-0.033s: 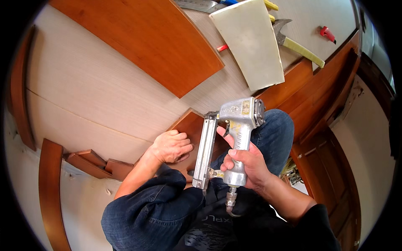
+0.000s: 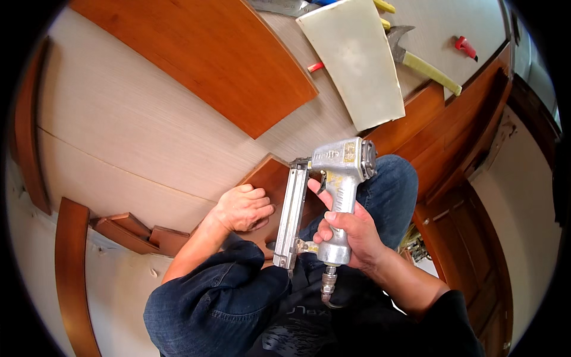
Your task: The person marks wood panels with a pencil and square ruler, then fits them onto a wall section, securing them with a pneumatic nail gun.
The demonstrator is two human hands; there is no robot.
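My right hand (image 2: 357,232) is wrapped round the handle of a silver pneumatic nail gun (image 2: 342,160), one finger by its trigger. The gun's long straight magazine (image 2: 291,214) points down toward my lap, and an air hose fitting (image 2: 328,282) is joined to the handle's base. Left of the magazine, my left hand (image 2: 245,208) is curled closed and rests at a reddish-brown wooden board (image 2: 270,178). Its fingertips are turned under, so whatever they may hold is hidden. Part of that board lies behind the gun.
Ahead lie a large brown plank (image 2: 208,59), a pale sheet-like block (image 2: 357,65), a hammer (image 2: 428,71) with a yellowish handle, and a red-capped object (image 2: 466,47). Short wood offcuts (image 2: 131,232) lie at left, near a curved-looking strip (image 2: 74,273). A brown panelled door (image 2: 470,262) stands at right.
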